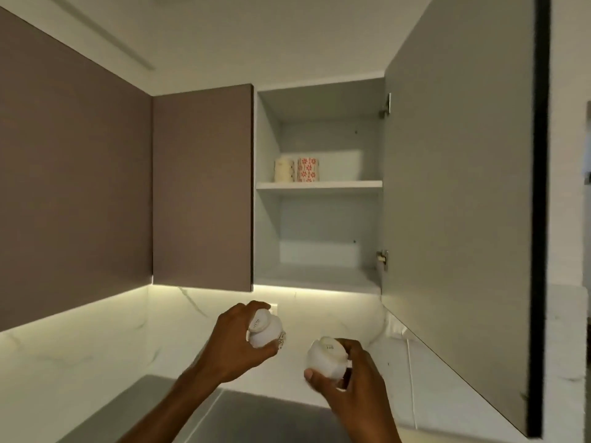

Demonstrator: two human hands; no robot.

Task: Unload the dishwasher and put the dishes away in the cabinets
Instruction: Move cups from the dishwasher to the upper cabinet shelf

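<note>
We see our left hand (235, 338) and right hand (355, 383) bare, forearms uncovered, with no sleeves, rings or watch.

We raise both forearms. Our left hand (235, 338) and right hand (355, 375) each grip something, fingers curled.

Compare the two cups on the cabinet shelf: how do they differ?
The left cup is plain cream with only faint marks near its right edge; the right cup carries a bold red flower pattern on white. The left cup stands nearer the cabinet's side wall; the right cup is nearer the shelf's middle. The left cup looks slightly rounder at the top, though blur makes that uncertain. Both stand on the same shelf, side by side, similar height.
</note>
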